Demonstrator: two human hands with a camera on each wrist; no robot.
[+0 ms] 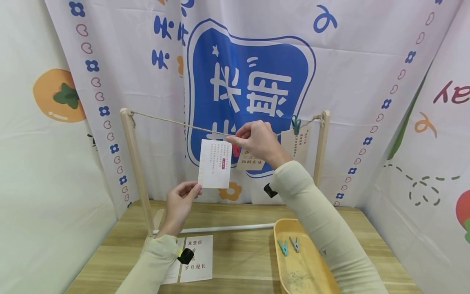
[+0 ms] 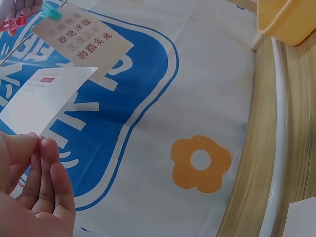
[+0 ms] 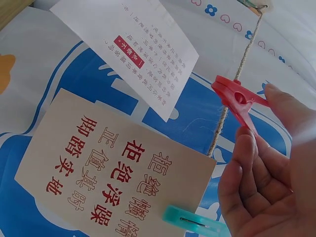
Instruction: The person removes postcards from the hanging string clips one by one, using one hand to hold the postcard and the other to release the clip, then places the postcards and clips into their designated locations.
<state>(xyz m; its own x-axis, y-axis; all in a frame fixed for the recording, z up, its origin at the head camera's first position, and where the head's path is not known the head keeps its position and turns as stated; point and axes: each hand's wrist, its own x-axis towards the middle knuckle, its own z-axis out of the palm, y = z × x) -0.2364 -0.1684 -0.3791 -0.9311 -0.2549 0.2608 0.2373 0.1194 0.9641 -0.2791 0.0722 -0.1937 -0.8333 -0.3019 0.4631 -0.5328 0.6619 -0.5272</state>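
Note:
My left hand (image 1: 180,204) pinches a white printed card (image 1: 213,163) by its lower edge, between thumb and fingers, holding it up below the twine (image 1: 176,122). At the twine, my right hand (image 1: 260,141) pinches the handles of a red clothespin (image 3: 239,98). The pin crosses the twine; whether it bites on it I cannot tell. In the right wrist view the white card is apart from the pin. A cream card (image 3: 113,163) with red lettering hangs beside them from a turquoise clothespin (image 3: 195,222). Farther right hangs another card (image 1: 301,145) under a dark teal clothespin (image 1: 295,124).
Wooden posts (image 1: 136,171) carry the twine, with a white bar (image 1: 227,228) low between them. A yellow tray (image 1: 278,245) at right holds a turquoise clothespin (image 1: 282,247) and a grey clothespin (image 1: 294,244). Printed cards (image 1: 196,259) lie on the table at left.

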